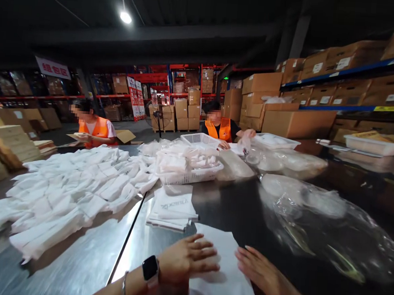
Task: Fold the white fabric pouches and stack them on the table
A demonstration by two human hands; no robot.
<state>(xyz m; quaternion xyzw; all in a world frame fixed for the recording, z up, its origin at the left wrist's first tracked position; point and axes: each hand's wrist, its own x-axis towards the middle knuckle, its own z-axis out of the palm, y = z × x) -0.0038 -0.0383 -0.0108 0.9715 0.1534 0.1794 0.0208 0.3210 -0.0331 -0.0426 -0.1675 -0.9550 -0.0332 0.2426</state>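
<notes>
Spreading from nine to twelve o'clock, a heap of white bags (70,188) crowds the steel table (76,264), and clear plastic film (319,221) fills three o'clock — bare metal remains only at seven. A white bag (224,274) lies at six, under both hands. Left hand (185,258) presses flat on it, fingers spread; right hand (265,276) rests open, fingertips touching its right edge — neither grips.

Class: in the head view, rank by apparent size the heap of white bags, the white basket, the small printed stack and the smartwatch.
1. heap of white bags
2. white basket
3. printed stack, nearly the basket's size, so unsure
4. smartwatch, smallest despite being nearest
</notes>
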